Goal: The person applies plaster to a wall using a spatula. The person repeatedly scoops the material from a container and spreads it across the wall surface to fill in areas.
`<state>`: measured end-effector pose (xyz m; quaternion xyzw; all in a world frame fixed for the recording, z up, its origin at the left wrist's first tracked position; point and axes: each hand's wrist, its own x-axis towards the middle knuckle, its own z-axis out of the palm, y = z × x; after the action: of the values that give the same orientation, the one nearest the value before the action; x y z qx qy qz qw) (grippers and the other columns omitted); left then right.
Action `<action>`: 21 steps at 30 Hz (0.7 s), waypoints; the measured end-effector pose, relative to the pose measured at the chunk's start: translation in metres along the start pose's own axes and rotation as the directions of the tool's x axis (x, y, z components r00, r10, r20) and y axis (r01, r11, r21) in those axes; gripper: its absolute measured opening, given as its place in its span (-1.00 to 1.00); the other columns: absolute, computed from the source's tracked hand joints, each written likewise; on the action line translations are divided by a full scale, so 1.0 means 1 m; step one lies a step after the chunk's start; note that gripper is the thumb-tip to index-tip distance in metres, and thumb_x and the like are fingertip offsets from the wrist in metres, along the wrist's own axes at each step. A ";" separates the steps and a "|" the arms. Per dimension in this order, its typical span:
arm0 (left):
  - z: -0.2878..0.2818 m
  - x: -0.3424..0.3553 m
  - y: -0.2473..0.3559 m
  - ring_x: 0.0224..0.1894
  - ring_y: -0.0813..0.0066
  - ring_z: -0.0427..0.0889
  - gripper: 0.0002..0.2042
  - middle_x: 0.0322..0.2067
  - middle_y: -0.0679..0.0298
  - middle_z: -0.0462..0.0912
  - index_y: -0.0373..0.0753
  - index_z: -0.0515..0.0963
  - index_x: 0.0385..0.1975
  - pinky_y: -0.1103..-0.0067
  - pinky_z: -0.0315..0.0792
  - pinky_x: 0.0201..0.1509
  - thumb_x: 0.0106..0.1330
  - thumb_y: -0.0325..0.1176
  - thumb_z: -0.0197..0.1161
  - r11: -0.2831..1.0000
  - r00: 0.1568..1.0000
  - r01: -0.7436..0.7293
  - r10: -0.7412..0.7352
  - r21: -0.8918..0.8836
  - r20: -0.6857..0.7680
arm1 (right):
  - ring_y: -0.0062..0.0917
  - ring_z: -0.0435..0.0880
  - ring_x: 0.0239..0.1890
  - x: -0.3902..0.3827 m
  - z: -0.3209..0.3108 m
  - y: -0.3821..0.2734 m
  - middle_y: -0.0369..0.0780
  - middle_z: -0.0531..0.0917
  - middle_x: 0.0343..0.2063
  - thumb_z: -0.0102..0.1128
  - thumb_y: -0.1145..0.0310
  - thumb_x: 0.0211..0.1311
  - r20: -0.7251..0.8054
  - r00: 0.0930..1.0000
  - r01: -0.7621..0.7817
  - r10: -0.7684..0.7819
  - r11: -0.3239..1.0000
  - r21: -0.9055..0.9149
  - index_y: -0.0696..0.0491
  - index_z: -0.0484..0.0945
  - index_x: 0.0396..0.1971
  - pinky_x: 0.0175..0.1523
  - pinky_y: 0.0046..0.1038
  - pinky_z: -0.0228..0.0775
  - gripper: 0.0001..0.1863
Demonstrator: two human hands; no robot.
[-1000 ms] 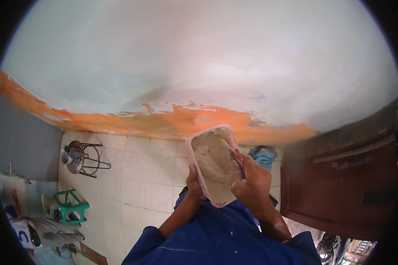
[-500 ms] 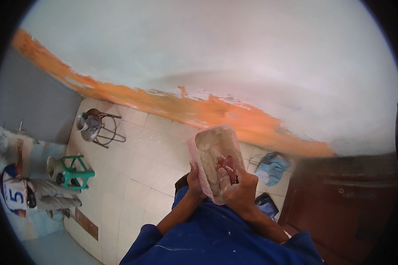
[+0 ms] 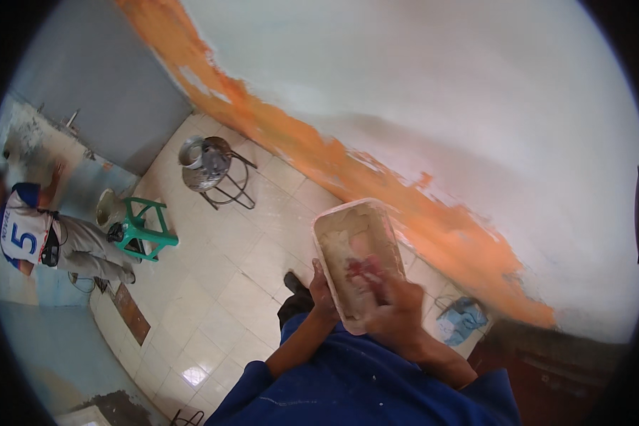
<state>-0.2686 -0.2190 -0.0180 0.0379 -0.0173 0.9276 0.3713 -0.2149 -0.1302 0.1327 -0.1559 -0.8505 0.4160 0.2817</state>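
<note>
My left hand point(image 3: 323, 295) grips the left side of a pinkish rectangular tub point(image 3: 389, 238), its fingers mostly hidden beneath. Beige paste like putty point(image 3: 339, 246) coats the inside. Over the tub's near right part, my right hand point(image 3: 399, 312) is closed around a red, paste-smeared piece point(image 3: 366, 268), which dips into the tub. Motion blurs that hand and the piece, so its exact kind is unclear. The tub is held in front of my blue shirt, above the floor.
A white wall point(image 3: 433, 78) with an orange lower band point(image 3: 298, 145) runs ahead. A round stool point(image 3: 204, 179) bearing a container and a green stool point(image 3: 149, 231) stand leftward. Another person point(image 3: 57, 238) is at the far-left wall. Blue cloth point(image 3: 463, 321) lies on the right floor.
The view has swung left, bringing more of the other person and stools into sight. My right hand has moved the red piece within the paste. The left hand keeps its hold.
</note>
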 end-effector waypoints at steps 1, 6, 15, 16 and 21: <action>-0.002 0.002 0.026 0.05 0.18 0.47 -0.40 0.02 0.06 0.43 -0.24 0.22 0.17 0.29 0.37 0.15 0.39 0.13 -0.38 1.000 1.000 -0.009 0.009 0.013 0.012 | -0.34 0.59 -0.67 0.004 0.030 -0.004 -0.06 0.57 -0.66 0.24 0.55 -0.03 0.054 0.993 0.106 -0.102 0.993 -0.060 0.23 0.51 -0.49 -0.56 -0.44 0.37 -0.89; 0.024 0.017 0.132 -0.02 0.22 0.52 -0.44 -0.05 0.05 0.48 -0.28 0.27 0.11 0.31 0.42 0.10 0.41 0.09 -0.35 0.992 0.985 -0.078 0.092 0.104 -0.143 | -0.20 0.58 -0.65 0.053 0.125 -0.048 -0.03 0.57 -0.63 0.22 0.54 -0.07 0.175 0.982 0.089 -0.070 0.991 -0.101 0.17 0.53 -0.46 -0.56 -0.32 0.39 -0.88; 0.024 0.081 0.256 0.03 0.26 0.48 -0.54 0.03 0.13 0.43 -0.17 0.25 0.12 0.38 0.41 0.13 0.43 0.00 -0.34 0.984 0.978 -0.055 0.087 0.168 -0.191 | -0.23 0.58 -0.68 0.149 0.215 -0.069 -0.03 0.55 -0.66 0.23 0.57 -0.09 0.108 0.994 0.047 -0.022 0.971 -0.234 0.20 0.49 -0.51 -0.58 -0.36 0.37 -0.89; 0.019 0.090 0.270 0.05 0.24 0.46 -0.48 0.05 0.09 0.41 -0.21 0.21 0.16 0.35 0.39 0.15 0.41 0.06 -0.33 0.969 0.970 -0.032 0.089 0.246 -0.225 | -0.19 0.58 -0.66 0.157 0.225 -0.073 -0.03 0.56 -0.65 0.21 0.56 -0.10 0.120 0.993 0.009 0.019 0.973 -0.231 0.18 0.49 -0.50 -0.58 -0.33 0.40 -0.89; 0.016 0.141 0.345 0.10 0.19 0.43 -0.35 0.10 0.02 0.37 -0.28 0.15 0.22 0.30 0.36 0.17 0.37 0.16 -0.31 0.955 0.957 -0.005 0.091 0.297 -0.277 | -0.20 0.60 -0.64 0.216 0.284 -0.095 -0.04 0.59 -0.63 0.22 0.57 -0.12 0.075 0.997 0.017 -0.010 0.996 -0.088 0.21 0.52 -0.44 -0.55 -0.35 0.41 -0.84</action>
<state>-0.6076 -0.3722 0.0085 -0.0430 0.1738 0.9242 0.3373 -0.5615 -0.2558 0.1430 -0.1469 -0.8790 0.3814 0.2454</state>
